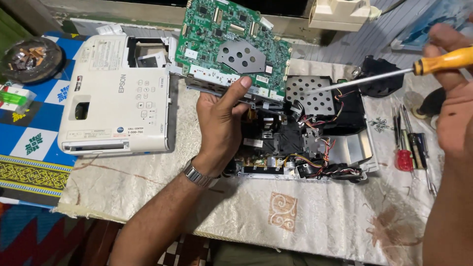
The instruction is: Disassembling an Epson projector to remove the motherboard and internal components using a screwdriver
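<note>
Clearly the step in hand is the stripping of an opened projector (300, 143), which lies without its cover at the middle of the cloth-covered desk (246, 212), black insides and red and yellow wires showing. The left hand (221, 123) grips the lower edge of the green circuit board (231, 44), thumb pressed up against its metal frame, and holds it tilted up on edge toward twelve o'clock, off the body beneath. The right hand (451, 98), at three o'clock, is clenched around the orange handle of a screwdriver (384, 74), whose long shaft slants down toward nine o'clock with the tip just at the perforated metal plate (310, 93) inside the body. I judge the board to be freed at least along its near edge, and the plate to be the part under attention. A sound next move calls for a steady tip set squarely into a screw head, while the raised board is kept from straining any cable; whether one is attached cannot be seen. The white top cover (116, 93) lies apart at nine o'clock, and spare screwdrivers (411, 145) with loose screws (380, 123) rest at three o'clock.
</note>
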